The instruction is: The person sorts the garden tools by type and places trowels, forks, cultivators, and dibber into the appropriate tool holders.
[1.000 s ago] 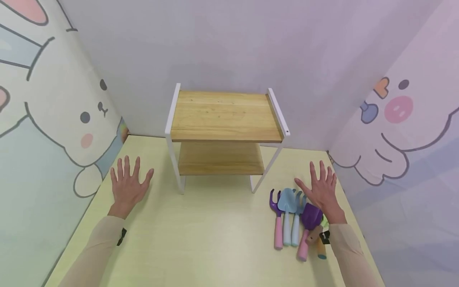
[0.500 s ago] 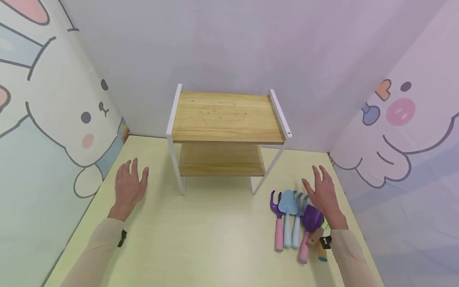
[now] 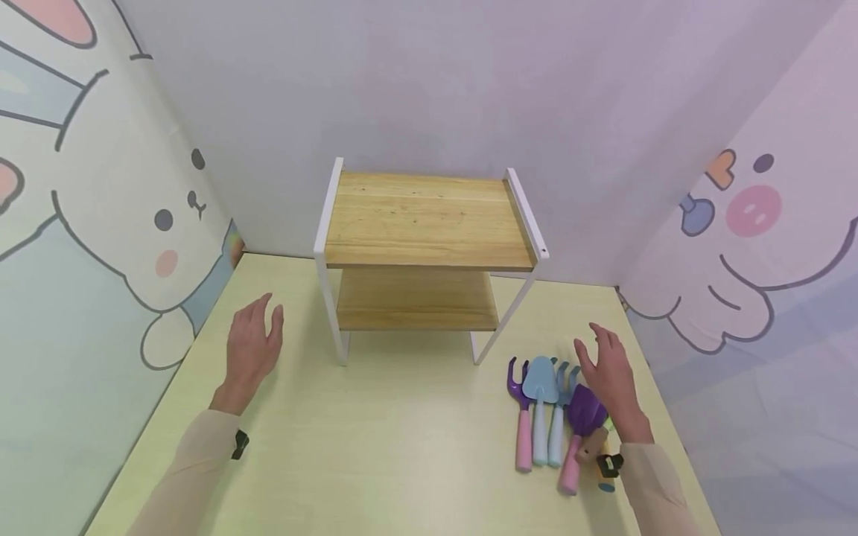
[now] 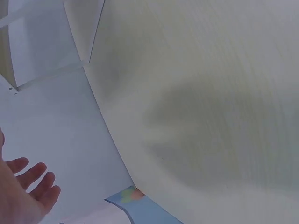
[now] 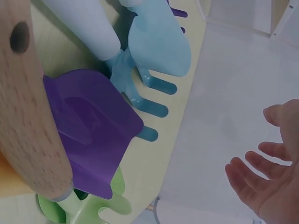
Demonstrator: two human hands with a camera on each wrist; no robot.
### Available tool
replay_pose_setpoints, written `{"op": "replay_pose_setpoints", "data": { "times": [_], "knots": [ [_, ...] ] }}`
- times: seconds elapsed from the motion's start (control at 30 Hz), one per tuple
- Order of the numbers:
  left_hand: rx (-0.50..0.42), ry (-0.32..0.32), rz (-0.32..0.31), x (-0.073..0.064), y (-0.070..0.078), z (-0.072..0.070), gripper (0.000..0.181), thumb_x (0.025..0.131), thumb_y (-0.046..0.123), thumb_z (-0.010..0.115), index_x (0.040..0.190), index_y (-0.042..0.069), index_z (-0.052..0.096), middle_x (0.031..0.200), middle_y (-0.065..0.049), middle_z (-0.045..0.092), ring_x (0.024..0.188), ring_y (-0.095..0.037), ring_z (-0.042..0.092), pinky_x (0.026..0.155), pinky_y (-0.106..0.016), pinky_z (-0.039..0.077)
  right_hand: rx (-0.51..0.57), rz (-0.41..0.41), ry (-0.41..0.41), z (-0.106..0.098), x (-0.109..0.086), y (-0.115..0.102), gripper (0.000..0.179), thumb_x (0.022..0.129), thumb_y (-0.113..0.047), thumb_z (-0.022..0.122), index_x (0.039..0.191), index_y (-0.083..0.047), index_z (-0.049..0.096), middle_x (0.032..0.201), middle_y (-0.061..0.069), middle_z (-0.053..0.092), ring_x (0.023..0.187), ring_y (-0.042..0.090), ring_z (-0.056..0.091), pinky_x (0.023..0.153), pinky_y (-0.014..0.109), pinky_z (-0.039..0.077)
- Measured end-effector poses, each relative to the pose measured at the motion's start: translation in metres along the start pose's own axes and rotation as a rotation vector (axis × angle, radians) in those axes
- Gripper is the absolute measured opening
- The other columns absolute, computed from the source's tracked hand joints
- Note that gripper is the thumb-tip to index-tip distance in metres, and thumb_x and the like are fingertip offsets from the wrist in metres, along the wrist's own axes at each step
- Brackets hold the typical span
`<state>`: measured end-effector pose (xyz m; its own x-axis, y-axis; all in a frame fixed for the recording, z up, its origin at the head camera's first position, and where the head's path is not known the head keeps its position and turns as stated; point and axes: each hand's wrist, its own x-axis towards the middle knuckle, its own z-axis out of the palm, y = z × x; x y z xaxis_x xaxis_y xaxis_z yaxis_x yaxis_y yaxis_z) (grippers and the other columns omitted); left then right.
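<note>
My left hand [image 3: 251,344] hovers over the table left of the two-tier shelf [image 3: 429,219], fingers relaxed and holding nothing. On the other side, my right hand [image 3: 608,376] hangs above the far edge of a group of small garden tools, its fingers loosely bent around nothing. In that group lie a purple hand fork [image 3: 523,439] with a pink handle, a light blue trowel [image 3: 540,380], a blue hand fork [image 3: 556,435] and a purple trowel [image 5: 93,130]. A green tool [image 5: 100,207] and a wooden handle [image 5: 37,107] show close up in the right wrist view, partly overlapped.
The shelf has white metal side frames and wooden boards. Behind it rises a pale wall [image 3: 429,82]; cartoon-printed side panels [image 3: 100,223] flank the pale yellow table [image 3: 375,447]. Tool handles point toward the table's near side.
Both hands had fingers spread wide; now the fingers are drawn closer and bent. The right hand has come slightly nearer and lower, and the left hand has turned a little inward.
</note>
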<state>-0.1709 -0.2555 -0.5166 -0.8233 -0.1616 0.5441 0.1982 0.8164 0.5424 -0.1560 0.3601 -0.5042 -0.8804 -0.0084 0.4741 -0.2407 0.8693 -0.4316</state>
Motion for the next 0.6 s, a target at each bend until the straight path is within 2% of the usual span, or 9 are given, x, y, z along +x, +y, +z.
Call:
{"op": "replay_pose_setpoints", "data": {
  "times": [0.17, 0.43, 0.6],
  "knots": [
    [-0.048, 0.019, -0.005, 0.002, 0.008, 0.000, 0.041, 0.108, 0.022, 0.051, 0.135, -0.009, 0.057, 0.130, -0.031, 0.060, 0.121, -0.051, 0.053, 0.102, -0.064, 0.043, 0.016, 0.022, -0.002, 0.000, -0.006, -0.003, 0.045, 0.099, -0.010, 0.068, 0.137, 0.011, 0.053, 0.123, 0.033, 0.060, 0.103, 0.048, 0.062, 0.076, 0.062, 0.053],
    [-0.145, 0.011, -0.004, 0.006, 0.025, -0.006, 0.040, 0.109, 0.021, 0.049, 0.136, -0.008, 0.057, 0.132, -0.029, 0.061, 0.124, -0.048, 0.052, 0.104, -0.063, 0.041, 0.057, 0.047, -0.023, 0.000, -0.017, -0.009, 0.041, 0.099, -0.008, 0.067, 0.133, 0.011, 0.056, 0.119, 0.031, 0.065, 0.098, 0.047, 0.066, 0.076, 0.060, 0.057],
    [-0.199, 0.030, 0.005, 0.007, 0.037, -0.007, 0.038, 0.109, 0.017, 0.049, 0.136, -0.008, 0.057, 0.131, -0.027, 0.062, 0.122, -0.046, 0.053, 0.102, -0.062, 0.042, 0.065, 0.051, -0.017, -0.001, -0.024, -0.014, 0.039, 0.098, -0.006, 0.069, 0.132, 0.011, 0.057, 0.117, 0.030, 0.066, 0.094, 0.045, 0.068, 0.073, 0.059, 0.058]
  ]
}}
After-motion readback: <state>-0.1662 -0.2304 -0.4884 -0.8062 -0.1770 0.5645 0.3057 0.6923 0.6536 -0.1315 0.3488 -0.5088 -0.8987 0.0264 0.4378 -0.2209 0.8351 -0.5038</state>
